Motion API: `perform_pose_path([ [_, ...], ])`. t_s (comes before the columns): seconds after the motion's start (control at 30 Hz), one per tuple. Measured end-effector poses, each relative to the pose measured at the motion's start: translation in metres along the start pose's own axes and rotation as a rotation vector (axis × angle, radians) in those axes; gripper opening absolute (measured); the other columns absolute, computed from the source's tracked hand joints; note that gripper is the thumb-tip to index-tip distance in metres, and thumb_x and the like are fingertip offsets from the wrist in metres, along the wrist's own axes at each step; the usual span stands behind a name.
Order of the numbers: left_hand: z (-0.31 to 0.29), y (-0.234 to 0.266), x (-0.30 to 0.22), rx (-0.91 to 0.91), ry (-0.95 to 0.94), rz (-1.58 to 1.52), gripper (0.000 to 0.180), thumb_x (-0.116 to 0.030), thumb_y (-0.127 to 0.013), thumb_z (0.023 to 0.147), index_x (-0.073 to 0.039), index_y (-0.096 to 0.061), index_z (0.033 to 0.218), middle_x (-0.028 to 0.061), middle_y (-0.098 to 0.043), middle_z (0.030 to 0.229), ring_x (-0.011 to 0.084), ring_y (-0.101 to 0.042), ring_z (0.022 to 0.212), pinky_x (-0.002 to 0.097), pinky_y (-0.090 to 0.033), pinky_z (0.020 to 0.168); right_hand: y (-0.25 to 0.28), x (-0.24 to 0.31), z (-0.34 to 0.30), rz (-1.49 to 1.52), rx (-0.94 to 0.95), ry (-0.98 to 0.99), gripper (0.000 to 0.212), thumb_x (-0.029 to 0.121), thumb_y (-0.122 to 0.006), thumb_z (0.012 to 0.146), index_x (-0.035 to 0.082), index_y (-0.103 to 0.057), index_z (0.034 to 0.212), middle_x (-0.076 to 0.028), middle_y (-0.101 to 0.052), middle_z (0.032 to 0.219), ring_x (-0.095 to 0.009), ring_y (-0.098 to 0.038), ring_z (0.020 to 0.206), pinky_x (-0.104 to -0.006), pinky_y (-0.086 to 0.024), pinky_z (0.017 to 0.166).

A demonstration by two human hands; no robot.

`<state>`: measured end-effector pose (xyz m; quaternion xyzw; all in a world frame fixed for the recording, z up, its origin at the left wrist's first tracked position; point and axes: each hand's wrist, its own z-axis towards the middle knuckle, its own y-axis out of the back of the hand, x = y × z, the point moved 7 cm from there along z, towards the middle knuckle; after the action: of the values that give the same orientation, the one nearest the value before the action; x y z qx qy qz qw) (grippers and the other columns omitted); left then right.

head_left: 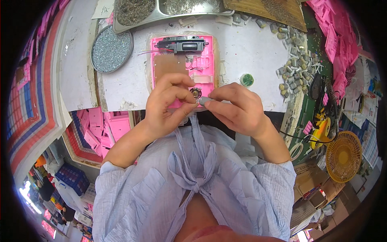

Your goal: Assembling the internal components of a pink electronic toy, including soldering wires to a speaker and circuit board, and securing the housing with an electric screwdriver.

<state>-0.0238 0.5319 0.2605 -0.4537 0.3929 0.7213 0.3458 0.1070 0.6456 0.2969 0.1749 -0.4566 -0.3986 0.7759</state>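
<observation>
A pink plastic housing lies on the work table before me. A black mechanism sits across its far end, with a brown board at its left. Between the thumb and fingers of my right hand is a small grey cylindrical motor, over the housing's near end. My left hand pinches at the motor's left end; whatever is between those fingertips is too small to make out. Just beyond the fingertips, a round dark part with a metallic ring shows in the housing.
A round dish of small screws stands at the left, and a metal tray of small parts at the back. Many similar grey motors lie loose at the right. A small green-filled pot is near my right hand. Pink parts fill a bin at lower left.
</observation>
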Motion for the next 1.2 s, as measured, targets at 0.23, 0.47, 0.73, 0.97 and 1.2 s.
perform_pose_path([
  [0.23, 0.003, 0.002, 0.003, -0.005, -0.038, 0.047, 0.024, 0.002, -0.080, 0.075, -0.005, -0.069, 0.096, 0.0146, -0.060, 0.116, 0.0246, -0.063, 0.098, 0.0320, -0.054, 0.080, 0.001, -0.004, -0.004, 0.008, -0.051, -0.044, 0.029, 0.004, -0.078, 0.074, 0.007, -0.072, 0.102, -0.009, -0.070, 0.097, -0.025, -0.067, 0.078, -0.0339, -0.056, 0.063],
  [0.47, 0.044, -0.009, 0.004, 0.003, -0.102, 0.658, 0.024, -0.018, -0.082, 0.075, -0.010, -0.071, 0.095, 0.0076, -0.059, 0.110, 0.0281, -0.057, 0.099, 0.0427, -0.039, 0.087, 0.032, -0.033, -0.012, -0.049, -0.237, -0.195, 0.034, -0.006, -0.079, 0.073, 0.004, -0.071, 0.105, -0.012, -0.071, 0.098, -0.027, -0.069, 0.082, -0.0337, -0.055, 0.070],
  [0.73, 0.042, -0.020, 0.009, 0.127, -0.252, 0.682, 0.019, -0.014, -0.079, 0.077, -0.011, -0.070, 0.093, 0.0038, -0.062, 0.104, 0.0265, -0.057, 0.098, 0.0431, -0.038, 0.088, 0.021, -0.066, -0.014, 0.059, -0.314, -0.405, 0.031, -0.003, -0.079, 0.077, 0.002, -0.071, 0.107, -0.013, -0.073, 0.100, -0.026, -0.070, 0.085, -0.0323, -0.056, 0.074],
  [0.97, 0.018, -0.003, 0.010, 0.203, -0.223, 0.578, 0.025, -0.008, -0.079, 0.076, -0.009, -0.067, 0.099, 0.0072, -0.062, 0.107, 0.0280, -0.059, 0.100, 0.0419, -0.041, 0.089, 0.002, -0.079, 0.003, 0.016, -0.211, -0.438, 0.027, 0.005, -0.079, 0.081, 0.003, -0.072, 0.106, -0.010, -0.073, 0.101, -0.023, -0.067, 0.091, -0.0337, -0.054, 0.081],
  [1.2, 0.058, -0.024, 0.004, 0.153, -0.180, 0.722, 0.014, -0.016, -0.076, 0.080, -0.010, -0.070, 0.091, 0.0055, -0.060, 0.092, 0.0249, -0.058, 0.088, 0.0404, -0.042, 0.081, 0.021, -0.100, -0.013, 0.157, -0.409, -0.581, 0.028, 0.006, -0.079, 0.082, 0.002, -0.071, 0.108, -0.009, -0.070, 0.104, -0.019, -0.064, 0.091, -0.0307, -0.052, 0.083],
])
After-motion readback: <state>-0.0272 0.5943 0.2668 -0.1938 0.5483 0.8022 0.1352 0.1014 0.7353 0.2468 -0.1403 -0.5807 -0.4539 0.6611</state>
